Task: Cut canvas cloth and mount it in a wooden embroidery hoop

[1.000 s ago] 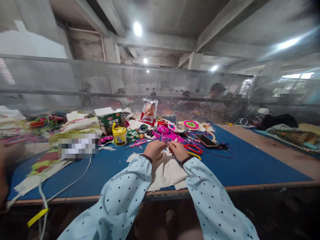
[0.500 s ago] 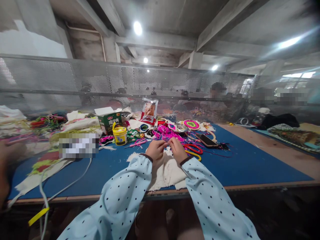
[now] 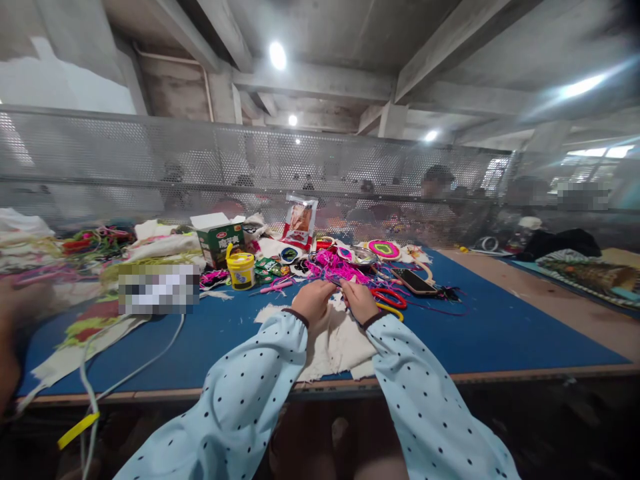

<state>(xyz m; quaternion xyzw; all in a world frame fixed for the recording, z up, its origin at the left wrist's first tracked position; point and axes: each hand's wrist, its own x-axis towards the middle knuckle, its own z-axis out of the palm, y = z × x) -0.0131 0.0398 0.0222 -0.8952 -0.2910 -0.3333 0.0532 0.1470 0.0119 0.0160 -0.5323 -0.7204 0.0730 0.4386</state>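
vs 0.5 s ago: almost no change, both hands sit in the same spot over the cloth, view drifts a hair

Near: both forearms in dotted sleeves [image 3: 240, 400] run up and inward from the table's front edge [image 3: 525, 372], wrists converging

left hand [image 3: 313, 301] and right hand [image 3: 360, 303]: backs up, knuckles toward me, just beside each other, fingertips meeting at the far side. Fingers of both are curled in and pinched shut; whatever sits between the tips is too small to make out

off-white cloth [image 3: 333, 347] lies flat under both wrists, frayed near edge reaching the table's front edge

pink thread [image 3: 336, 267], a loose tangle, sits right past the fingertips, touching or nearly so, can't tell which

red scissors [image 3: 389, 297] just right of right hand, phone [image 3: 413, 281] beyond them

Room: bare blue mat [image 3: 480, 333] to the right is open out to the mat edge; left has open mat as far as a white cable [image 3: 150, 360], and another person's blurred hand [image 3: 13, 333] at the far left edge

Far: yellow tub [image 3: 240, 270], green box [image 3: 220, 241], snack packet [image 3: 300, 223], then a perforated metal screen [image 3: 125, 160] closing off the back of the table
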